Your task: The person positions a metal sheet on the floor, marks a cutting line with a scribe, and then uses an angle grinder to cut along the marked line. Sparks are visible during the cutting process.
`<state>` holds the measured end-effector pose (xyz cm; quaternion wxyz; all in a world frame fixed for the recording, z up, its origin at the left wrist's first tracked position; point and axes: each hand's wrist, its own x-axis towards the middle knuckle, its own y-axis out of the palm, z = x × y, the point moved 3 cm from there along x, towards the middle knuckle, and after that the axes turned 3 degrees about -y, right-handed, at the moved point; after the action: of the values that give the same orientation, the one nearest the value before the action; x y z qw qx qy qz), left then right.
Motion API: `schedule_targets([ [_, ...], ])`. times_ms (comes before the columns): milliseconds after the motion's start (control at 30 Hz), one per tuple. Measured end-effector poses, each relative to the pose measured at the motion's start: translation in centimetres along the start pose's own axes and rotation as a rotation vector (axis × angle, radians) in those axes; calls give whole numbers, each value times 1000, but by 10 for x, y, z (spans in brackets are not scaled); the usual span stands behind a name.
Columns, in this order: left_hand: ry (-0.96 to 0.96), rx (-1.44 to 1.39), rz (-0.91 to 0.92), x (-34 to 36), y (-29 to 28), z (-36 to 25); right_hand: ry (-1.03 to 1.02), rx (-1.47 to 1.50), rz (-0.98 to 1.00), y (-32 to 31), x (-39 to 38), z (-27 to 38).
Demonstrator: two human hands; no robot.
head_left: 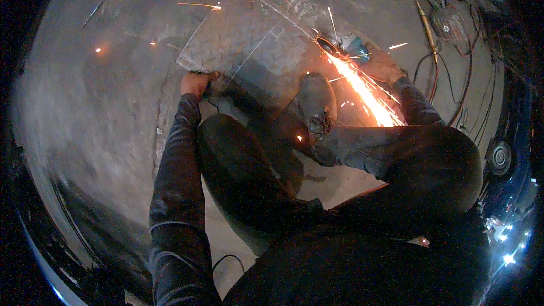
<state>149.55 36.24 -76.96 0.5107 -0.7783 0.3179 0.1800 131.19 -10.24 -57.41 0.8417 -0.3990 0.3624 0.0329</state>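
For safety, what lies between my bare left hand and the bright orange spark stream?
The head view shows the grey, tread-patterned metal plate and a dusty, brownish, round-toed shoe.

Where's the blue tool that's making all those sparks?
In the head view, the blue tool is above and right of centre, held in the right hand, by the patterned metal plate and beside the bright sparks.

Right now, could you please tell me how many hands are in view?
2: the left hand at the near left edge of the metal plate, the right hand on the sparking grinder. No others show.
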Motion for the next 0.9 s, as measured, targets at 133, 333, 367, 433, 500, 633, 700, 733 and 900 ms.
schedule_targets([
  [133, 100, -42, -187, 10, 4, 35, -151, -239, -58, 0, -3, 22],
  [333, 93, -4, -136, 21, 13, 30, -132, -262, -92, 6, 11, -31],
  [367, 82, -6, -149, 19, 12, 31, -96, -130, -55, 6, 10, -34],
  [433, 57, -9, -170, 11, 6, 25, -135, 68, -15, 6, 10, -28],
  [500, -102, 39, -10, 12, 1, 20, -285, 199, -21, 5, 4, -17],
  [633, -76, -17, -59, 5, -4, 5, -407, 359, -88, 3, -4, -16],
  [700, -60, 39, -38, 6, -5, 5, -220, 267, -132, 8, 0, -27],
  [733, -34, 78, -40, 5, -5, 5, -127, 209, -125, 8, -2, -12],
  [900, 270, 218, -197, 25, 7, 27, 2, -209, -55, -6, 7, 13],
])
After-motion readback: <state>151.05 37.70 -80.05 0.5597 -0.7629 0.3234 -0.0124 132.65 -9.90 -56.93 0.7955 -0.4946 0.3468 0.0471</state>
